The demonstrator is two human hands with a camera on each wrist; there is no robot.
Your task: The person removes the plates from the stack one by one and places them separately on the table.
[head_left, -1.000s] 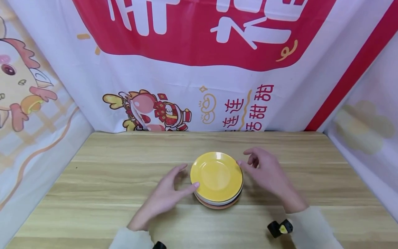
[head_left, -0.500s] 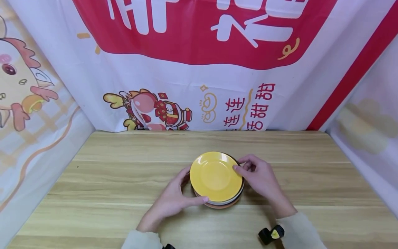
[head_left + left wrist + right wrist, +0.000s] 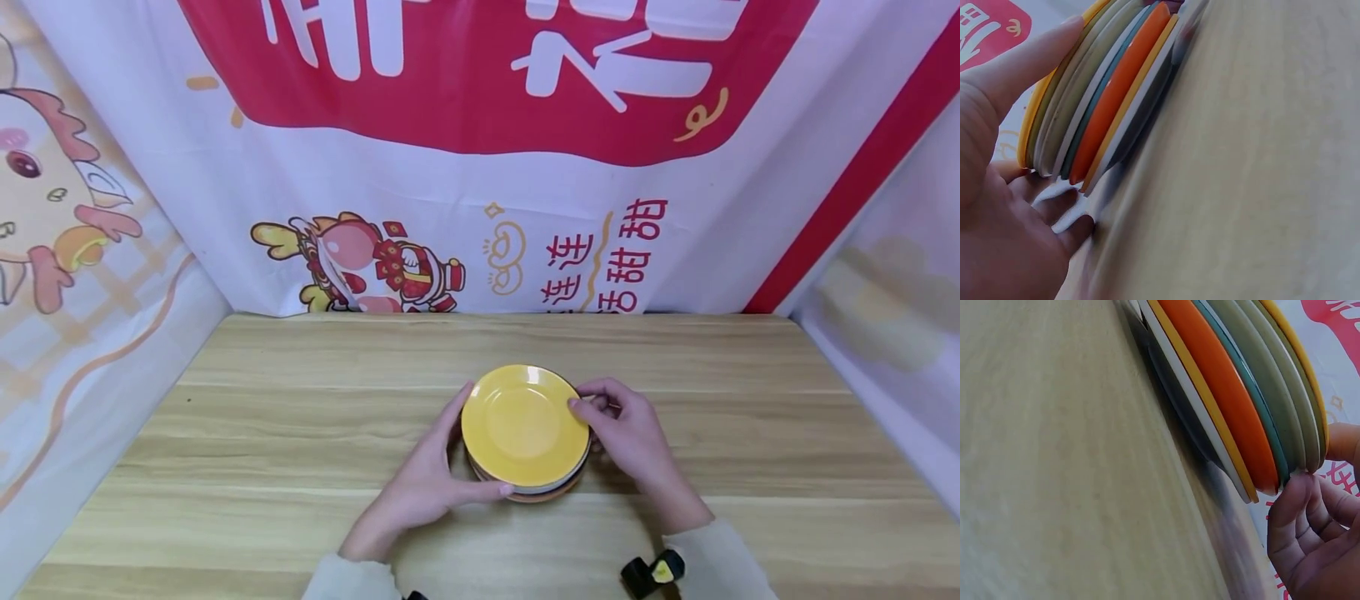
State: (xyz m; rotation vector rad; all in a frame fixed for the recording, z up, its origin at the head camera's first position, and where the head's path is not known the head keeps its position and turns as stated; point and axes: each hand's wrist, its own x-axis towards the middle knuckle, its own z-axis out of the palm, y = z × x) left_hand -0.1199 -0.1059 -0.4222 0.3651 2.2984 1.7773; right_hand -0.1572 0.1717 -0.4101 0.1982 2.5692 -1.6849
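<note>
A stack of round plates (image 3: 1235, 406) stands on the wooden table, with a yellow plate (image 3: 525, 425) on top. Below it the side views show olive, grey, teal, orange, yellow and white rims. My left hand (image 3: 423, 479) curves round the stack's left side, its thumb along the front rim and its fingers at the far left edge. At the right edge my right hand (image 3: 630, 429) pinches the yellow plate: the thumb lies over its rim and bent fingers sit at the edge underneath. The right wrist view shows fingertips touching the upper rims.
The wooden table (image 3: 262, 433) extends around the stack on all sides. A white and red printed cloth (image 3: 465, 183) hangs along its back edge. More printed cloth (image 3: 90, 350) closes the left side, and pale cloth (image 3: 885, 333) the right.
Both hands have closed in on the stack. The left thumb has slid right along the front rim; the right hand has come down and left to the yellow plate's edge and grips it.
</note>
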